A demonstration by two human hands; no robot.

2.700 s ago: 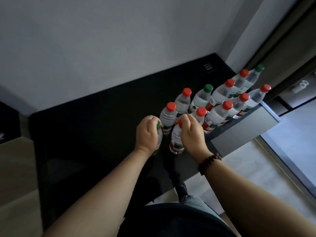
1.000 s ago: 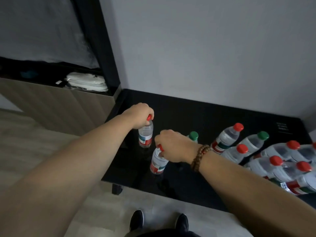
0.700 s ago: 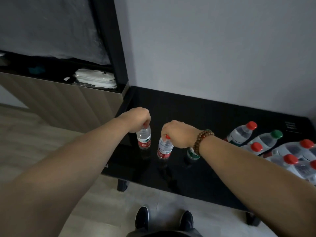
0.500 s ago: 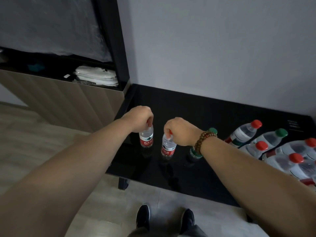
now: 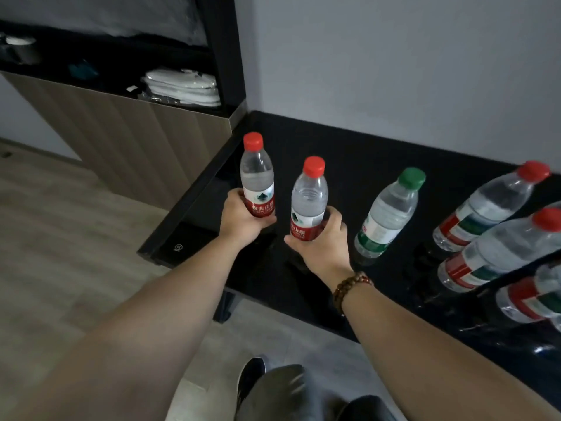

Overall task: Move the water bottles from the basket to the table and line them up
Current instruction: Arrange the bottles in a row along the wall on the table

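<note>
Left hand (image 5: pixel 241 218) gripping red-cap bottle (image 5: pixel 257 180), right hand (image 5: pixel 321 243) gripping second bottle (image 5: pixel 308 205), both upright, green-cap bottle (image 5: pixel 387 217) beside, on black table (image 5: pixel 349 153).

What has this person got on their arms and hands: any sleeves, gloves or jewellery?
The left arm and right arm show no sleeve anywhere in view. The left hand and right hand wear no gloves. The one thing worn is a bracelet of round brown beads, a few of them reddish, strung around the right wrist. The left wrist carries nothing.
</note>
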